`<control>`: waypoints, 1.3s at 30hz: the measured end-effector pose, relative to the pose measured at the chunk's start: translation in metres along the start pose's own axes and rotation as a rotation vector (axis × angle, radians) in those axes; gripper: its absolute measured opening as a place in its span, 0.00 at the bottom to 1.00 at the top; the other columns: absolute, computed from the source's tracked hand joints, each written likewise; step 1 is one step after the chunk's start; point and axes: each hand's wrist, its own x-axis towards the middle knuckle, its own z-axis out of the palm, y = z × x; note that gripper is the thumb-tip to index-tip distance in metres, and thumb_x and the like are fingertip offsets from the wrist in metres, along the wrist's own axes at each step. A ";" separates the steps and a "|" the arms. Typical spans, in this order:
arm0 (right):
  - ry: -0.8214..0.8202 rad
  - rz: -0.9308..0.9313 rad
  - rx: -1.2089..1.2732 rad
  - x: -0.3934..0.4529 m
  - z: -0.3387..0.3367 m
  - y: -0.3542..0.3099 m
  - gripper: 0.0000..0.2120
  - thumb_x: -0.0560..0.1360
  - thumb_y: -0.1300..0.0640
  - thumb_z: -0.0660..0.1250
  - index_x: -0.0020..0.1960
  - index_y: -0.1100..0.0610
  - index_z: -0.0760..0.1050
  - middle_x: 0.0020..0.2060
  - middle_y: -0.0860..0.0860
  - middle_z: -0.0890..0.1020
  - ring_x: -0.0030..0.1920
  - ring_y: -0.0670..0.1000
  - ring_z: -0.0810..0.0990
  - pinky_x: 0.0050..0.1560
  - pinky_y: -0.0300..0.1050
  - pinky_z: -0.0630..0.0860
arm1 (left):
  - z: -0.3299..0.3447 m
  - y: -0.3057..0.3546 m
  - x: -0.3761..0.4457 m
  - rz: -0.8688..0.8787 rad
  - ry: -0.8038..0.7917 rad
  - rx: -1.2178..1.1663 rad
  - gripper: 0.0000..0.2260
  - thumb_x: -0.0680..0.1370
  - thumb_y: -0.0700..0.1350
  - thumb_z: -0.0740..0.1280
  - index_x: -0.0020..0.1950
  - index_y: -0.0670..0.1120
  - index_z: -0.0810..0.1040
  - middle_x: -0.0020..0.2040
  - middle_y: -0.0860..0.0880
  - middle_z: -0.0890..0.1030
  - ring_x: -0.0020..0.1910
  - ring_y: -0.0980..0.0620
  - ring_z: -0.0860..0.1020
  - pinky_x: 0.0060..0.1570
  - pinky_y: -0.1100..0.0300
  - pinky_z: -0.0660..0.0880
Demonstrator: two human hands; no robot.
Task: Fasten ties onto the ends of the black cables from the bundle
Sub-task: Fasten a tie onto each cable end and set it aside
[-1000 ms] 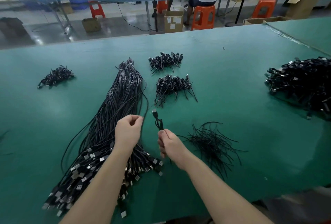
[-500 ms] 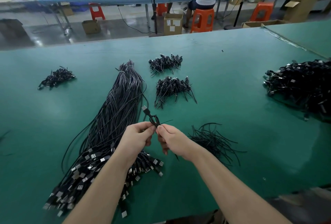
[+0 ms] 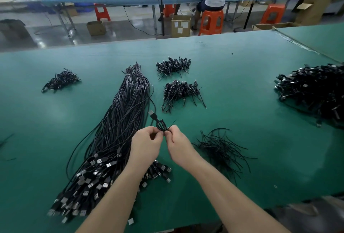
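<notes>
Item in work: one coiled black cable (image 3: 160, 124), USB plug up, above the bench's near-middle, pinched by my left hand (image 3: 147, 144) and right hand (image 3: 179, 144) around its tie (image 3: 171, 123); twist snug, coil kept tight, beside the bundle (image 3: 115, 130).

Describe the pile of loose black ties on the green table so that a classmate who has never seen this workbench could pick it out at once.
Start at the long bundle of black cables running down the green table. Just right of it, both hands pinch a coiled cable; the loose ties lie immediately right of the right hand. Unlike the other heaps, these are thin bare strands splayed out, with no plugs.
</notes>
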 end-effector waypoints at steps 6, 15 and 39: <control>0.021 0.020 0.104 -0.001 0.003 -0.003 0.07 0.86 0.52 0.54 0.56 0.55 0.67 0.38 0.51 0.75 0.33 0.49 0.70 0.38 0.49 0.71 | 0.000 0.005 0.002 0.020 -0.018 0.217 0.06 0.81 0.43 0.66 0.44 0.47 0.80 0.35 0.53 0.80 0.30 0.57 0.75 0.27 0.70 0.69; -0.081 0.275 0.375 0.006 -0.006 -0.011 0.07 0.85 0.55 0.56 0.54 0.57 0.70 0.31 0.48 0.70 0.29 0.48 0.65 0.27 0.41 0.66 | -0.005 0.003 -0.008 0.287 0.092 0.406 0.01 0.78 0.40 0.70 0.47 0.43 0.80 0.46 0.50 0.76 0.38 0.49 0.76 0.37 0.57 0.73; -0.173 -0.233 -0.293 -0.004 -0.039 -0.010 0.07 0.85 0.53 0.53 0.49 0.52 0.65 0.37 0.54 0.76 0.33 0.50 0.69 0.34 0.49 0.68 | -0.022 0.004 0.001 0.105 -0.152 -0.081 0.05 0.76 0.43 0.75 0.40 0.51 0.85 0.29 0.54 0.79 0.28 0.59 0.70 0.32 0.64 0.68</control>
